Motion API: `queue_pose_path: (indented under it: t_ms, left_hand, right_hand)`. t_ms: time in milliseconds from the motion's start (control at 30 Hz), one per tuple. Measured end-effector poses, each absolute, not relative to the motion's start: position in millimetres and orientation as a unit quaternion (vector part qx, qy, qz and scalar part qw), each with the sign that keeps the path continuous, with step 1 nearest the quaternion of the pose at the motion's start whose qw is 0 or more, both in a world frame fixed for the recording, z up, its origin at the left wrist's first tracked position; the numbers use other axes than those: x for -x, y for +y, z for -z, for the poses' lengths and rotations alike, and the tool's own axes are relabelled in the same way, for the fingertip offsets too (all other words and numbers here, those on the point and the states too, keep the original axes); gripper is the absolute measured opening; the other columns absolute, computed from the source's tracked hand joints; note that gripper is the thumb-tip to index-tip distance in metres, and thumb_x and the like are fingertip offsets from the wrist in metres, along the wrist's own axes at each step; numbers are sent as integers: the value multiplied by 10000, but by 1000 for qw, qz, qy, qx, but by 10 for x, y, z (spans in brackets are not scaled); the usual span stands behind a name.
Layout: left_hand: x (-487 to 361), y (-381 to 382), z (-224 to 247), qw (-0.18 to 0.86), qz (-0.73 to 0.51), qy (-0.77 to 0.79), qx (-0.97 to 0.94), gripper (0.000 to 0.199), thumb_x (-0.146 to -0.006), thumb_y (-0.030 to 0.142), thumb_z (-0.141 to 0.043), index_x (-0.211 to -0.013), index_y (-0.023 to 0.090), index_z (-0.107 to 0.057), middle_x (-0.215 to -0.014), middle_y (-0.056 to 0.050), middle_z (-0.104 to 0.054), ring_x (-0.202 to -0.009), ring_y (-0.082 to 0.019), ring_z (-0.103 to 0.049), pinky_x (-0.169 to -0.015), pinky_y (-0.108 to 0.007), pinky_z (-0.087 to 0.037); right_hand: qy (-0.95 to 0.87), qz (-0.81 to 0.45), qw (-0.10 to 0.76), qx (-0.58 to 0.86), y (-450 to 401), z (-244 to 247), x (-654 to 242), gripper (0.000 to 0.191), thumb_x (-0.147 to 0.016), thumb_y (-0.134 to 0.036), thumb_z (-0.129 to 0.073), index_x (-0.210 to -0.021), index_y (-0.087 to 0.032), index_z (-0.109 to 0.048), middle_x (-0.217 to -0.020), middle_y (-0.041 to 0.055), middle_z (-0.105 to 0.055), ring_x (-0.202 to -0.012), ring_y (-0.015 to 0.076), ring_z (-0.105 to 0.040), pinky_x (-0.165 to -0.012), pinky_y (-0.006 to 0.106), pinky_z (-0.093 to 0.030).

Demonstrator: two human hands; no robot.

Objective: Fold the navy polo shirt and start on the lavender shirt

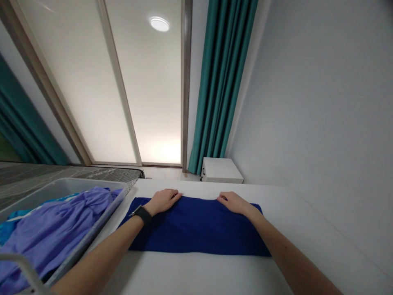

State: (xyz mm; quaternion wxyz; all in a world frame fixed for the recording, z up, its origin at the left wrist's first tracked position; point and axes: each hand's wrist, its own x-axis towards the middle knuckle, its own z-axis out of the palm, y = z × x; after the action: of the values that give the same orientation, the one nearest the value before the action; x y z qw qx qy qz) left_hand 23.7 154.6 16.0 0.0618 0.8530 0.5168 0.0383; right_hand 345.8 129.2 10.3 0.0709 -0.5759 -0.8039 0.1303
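A dark blue piece of fabric [199, 225], folded into a long flat strip, lies across the white table [196, 274]. My left hand [162, 200], with a black watch on its wrist, has its fingers curled at the far edge of the fabric, left of the middle. At the same edge, further right, my right hand [233, 201] pinches the fabric with bent fingers. Both palms face down, and the fingertips are partly hidden behind the knuckles. The kind of garment cannot be made out from the folded shape.
To the left stands a grey plastic bin [121, 198] holding purple clothing [70, 221] and bright blue clothing [18, 217]. A white cabinet [221, 170] is beyond the table's far edge. The wall [322, 123] rises along the right. Green curtains [224, 82] hang beside frosted sliding doors [147, 94].
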Motion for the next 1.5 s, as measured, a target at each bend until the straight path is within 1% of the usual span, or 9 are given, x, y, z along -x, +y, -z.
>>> queue_pose_path:
  t_ms: [100,233,400,500,633,700,933,1267,1500]
  left_hand:
    - [-147,1514,-147,80,-44,520,-849,405,-976,483,-333,-1000,236,-653,-1039,-79,-710,-969,-259,-664,-780,-335,-478]
    - [-134,1524,-154,90,0,553,-828,479,-996,450,-264,-972,211,-680,-1030,-116,-719,-975,-284,-671,-782,-368,-480]
    - [-142,1607,-216,102,33,562,-820,466,-955,475,-360,-825,198,-712,-923,-126,-733,-885,-295,-693,-728,-366,-487]
    - [-139,1589,-232,89,28,564,-821,387,-945,453,-400,-889,205,-692,-930,-113,-722,-877,-284,-684,-743,-370,-484]
    - [-203,1466,-195,41,-58,491,-868,343,-995,399,-335,-1030,217,-624,-1028,-78,-673,-959,-226,-632,-851,-345,-461]
    - [-291,1400,-154,20,-97,436,-895,342,-1007,397,-324,-1030,214,-612,-1033,-71,-650,-981,-213,-603,-890,-335,-445]
    - [-566,1387,33,41,-121,418,-900,347,-1022,374,-316,-942,202,-606,-960,-66,-649,-930,-203,-606,-841,-304,-457]
    - [-374,1505,-27,50,-41,520,-852,319,-982,437,-385,-980,237,-634,-899,-73,-714,-860,-248,-675,-701,-303,-457]
    - [26,1512,-153,89,-75,543,-832,327,-962,445,-391,-940,232,-638,-872,-44,-720,-831,-219,-676,-664,-267,-429]
  right_hand:
    - [-809,-151,86,562,1264,-42,-3551,319,-980,-323,-396,-893,-194,-674,-921,60,-715,-843,181,-622,-757,257,-418]
    - [-800,-149,78,576,1314,18,-3562,404,-990,-293,-341,-792,-171,-671,-874,88,-714,-812,189,-619,-731,265,-403]
    - [-793,-155,22,589,1368,-15,-3593,413,-940,-305,-458,-584,-174,-621,-626,48,-662,-609,166,-586,-580,255,-352]
    - [-788,-125,15,602,1305,-65,-3568,337,-936,-300,-484,-678,-164,-653,-723,74,-685,-678,185,-610,-616,264,-367]
    - [-803,-72,39,590,1139,-138,-3386,286,-993,-279,-384,-999,-167,-647,-1032,119,-666,-966,225,-599,-823,304,-388]
    - [-823,-56,51,562,1065,-148,-3245,309,-1015,-300,-340,-1058,-185,-624,-1072,102,-645,-1022,217,-574,-895,309,-373]
    - [-839,-58,61,538,1084,6,-2998,289,-1028,-278,-328,-1008,-178,-598,-1069,102,-638,-1043,210,-566,-919,295,-382]
    - [-787,-88,51,609,1197,38,-3184,203,-1002,-301,-407,-1042,-235,-595,-957,64,-700,-885,207,-646,-708,265,-377]
    - [-756,-107,121,635,1201,-36,-3688,325,-1003,-309,-305,-1032,-204,-611,-923,76,-699,-863,207,-631,-734,279,-393]
